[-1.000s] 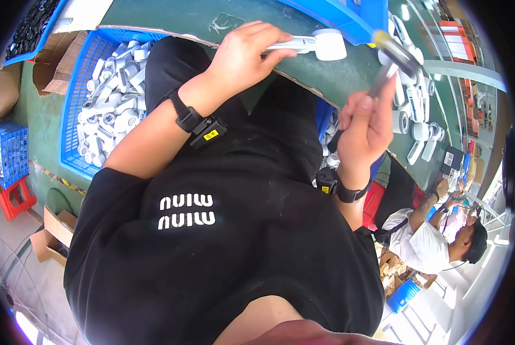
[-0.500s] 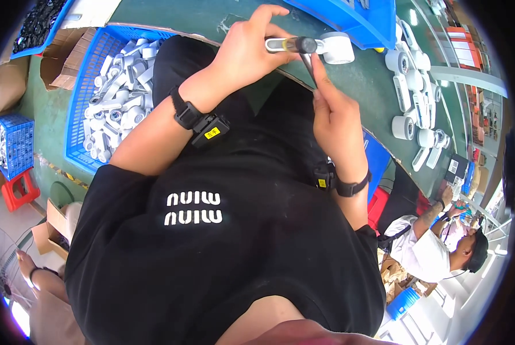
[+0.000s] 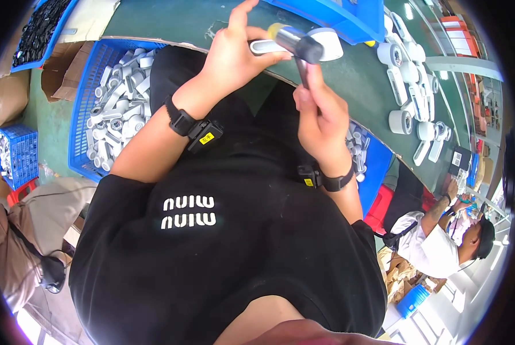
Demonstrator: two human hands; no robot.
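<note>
My left hand (image 3: 231, 54) grips the handle end of a grey-and-white plastic part with a round head (image 3: 331, 45), its thumb and fingers closed on the handle and the index finger raised. The part is held over the edge of the green work table. My right hand (image 3: 324, 118) is wrapped round the shaft of a small hammer (image 3: 295, 41). The hammer's head has one dark face and one yellowish face. It crosses in front of the part, hiding its middle, and I cannot tell whether the two touch.
To the left stands a blue crate (image 3: 76, 123) heaped with similar parts. A blue bin (image 3: 338, 20) sits at the table's far edge. Several grey-and-white parts (image 3: 408, 72) lie along the right side. A blue container (image 3: 378, 164) is beside my right forearm. People are at both sides.
The hammer head has swung left and tilted over the part. Both hands have shifted slightly left in the view. A person at lower left shows more, and parts beside my right forearm have come into view.
</note>
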